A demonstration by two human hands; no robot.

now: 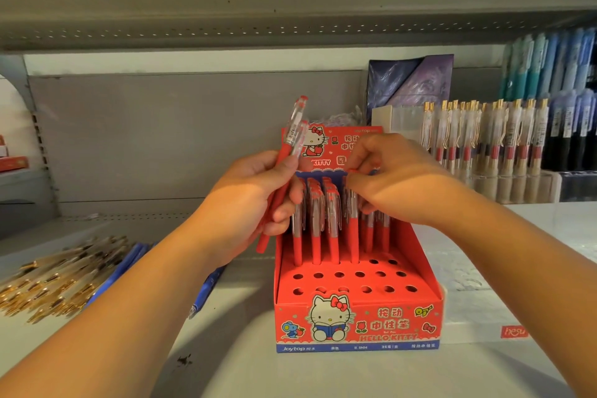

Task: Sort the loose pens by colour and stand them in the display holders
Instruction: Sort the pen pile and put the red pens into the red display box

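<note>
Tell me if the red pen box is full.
Not full: red pens stand only in the back rows of the red box, while the two front rows of holes are bare.

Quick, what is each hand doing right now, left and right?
Left hand: grips two red pens.
Right hand: pinches the top of one standing pen in the display box.

The display holder [358, 320] stands at centre on the shelf [226, 365]. Standing pens [316, 236] occupy its rear rows, with open holes [359, 274] before them. Loose pens [55, 281] lie on the shelf to its left. A second rack of pens [484, 136] stands behind, to the right.
</note>
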